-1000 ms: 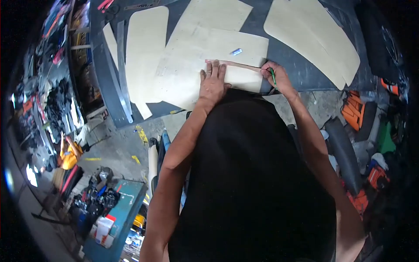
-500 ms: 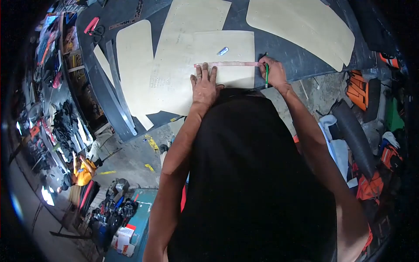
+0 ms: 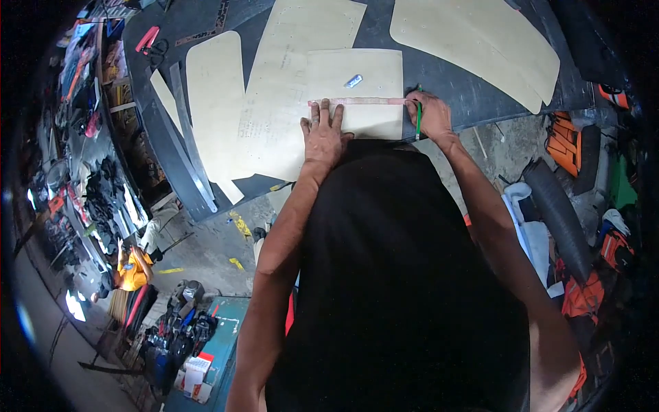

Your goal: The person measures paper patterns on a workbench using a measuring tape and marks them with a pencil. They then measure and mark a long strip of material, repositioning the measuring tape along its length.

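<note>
A pink measuring tape (image 3: 371,101) lies stretched across a pale rectangular sheet (image 3: 381,65), which rests beside and partly over a larger pale sheet (image 3: 274,89). My left hand (image 3: 322,141) presses flat near the tape's left end, its fingers spread. At the tape's right end, just past the sheet's edge, my right hand (image 3: 432,115) pinches the tape and also holds a green pencil (image 3: 419,120). Above the tape, a small blue and white object (image 3: 353,81) sits on the rectangular sheet.
On the dark table (image 3: 446,82) are other pale cut pieces (image 3: 480,48), a metal ruler (image 3: 192,147), scissors (image 3: 158,49) and a red-handled tool (image 3: 147,39). A person in orange (image 3: 134,271) is at the far left. Orange bags (image 3: 564,141) lie at right.
The whole view has shifted very slightly. Both hands keep their places on the tape.
</note>
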{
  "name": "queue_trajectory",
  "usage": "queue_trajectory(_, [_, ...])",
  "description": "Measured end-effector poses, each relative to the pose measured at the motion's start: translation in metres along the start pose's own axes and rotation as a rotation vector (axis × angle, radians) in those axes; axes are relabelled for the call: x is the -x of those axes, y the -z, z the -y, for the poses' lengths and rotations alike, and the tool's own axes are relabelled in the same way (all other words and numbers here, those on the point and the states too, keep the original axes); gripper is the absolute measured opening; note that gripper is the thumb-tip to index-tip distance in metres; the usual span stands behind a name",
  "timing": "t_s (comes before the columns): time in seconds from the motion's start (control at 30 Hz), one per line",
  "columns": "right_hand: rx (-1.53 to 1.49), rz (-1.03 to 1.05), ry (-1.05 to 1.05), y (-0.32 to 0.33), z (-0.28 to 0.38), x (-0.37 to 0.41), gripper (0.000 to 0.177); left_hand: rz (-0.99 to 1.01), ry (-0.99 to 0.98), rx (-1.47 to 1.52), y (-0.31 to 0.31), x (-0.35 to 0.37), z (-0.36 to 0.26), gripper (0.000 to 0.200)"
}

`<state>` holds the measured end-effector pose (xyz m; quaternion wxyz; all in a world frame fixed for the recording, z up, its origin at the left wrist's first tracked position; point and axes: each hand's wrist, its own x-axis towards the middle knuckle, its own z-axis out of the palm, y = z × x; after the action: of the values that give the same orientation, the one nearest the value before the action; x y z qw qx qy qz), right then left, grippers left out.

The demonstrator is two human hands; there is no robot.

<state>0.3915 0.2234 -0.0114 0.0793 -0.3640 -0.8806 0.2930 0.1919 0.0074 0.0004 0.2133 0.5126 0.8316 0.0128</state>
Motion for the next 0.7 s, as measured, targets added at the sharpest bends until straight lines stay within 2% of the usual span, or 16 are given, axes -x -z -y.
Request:
queue_trajectory(0.27, [0.000, 0.054, -0.044, -0.001, -0.001, -0.001, 0.015, 0.050, 0.020, -0.050, 0.009, 0.001, -0.002, 0.080])
queue_trajectory(0.4, [-0.019, 0.082, -0.076, 0.008, 0.003, 0.001, 0.012, 0.060, 0.027, -0.002, 0.030, -0.002, -0.009, 0.071])
queue_trajectory(0.5, [-0.302, 0.172, -0.101, 0.022, 0.011, 0.002, 0.009, -0.071, -0.059, 0.206, 0.049, -0.009, -0.014, 0.054])
queue_trajectory(0.53, [-0.304, 0.174, -0.098, 0.026, 0.018, 0.002, 0.009, -0.072, -0.056, 0.204, 0.054, -0.013, -0.018, 0.054])
queue_trajectory(0.63, [-0.432, 0.184, -0.131, 0.037, 0.046, 0.002, 0.007, -0.261, -0.298, 0.530, 0.066, -0.026, -0.043, 0.041])
queue_trajectory(0.7, [-0.436, 0.215, -0.108, 0.046, 0.062, -0.001, 0.007, -0.246, -0.307, 0.568, 0.074, -0.029, -0.053, 0.040])
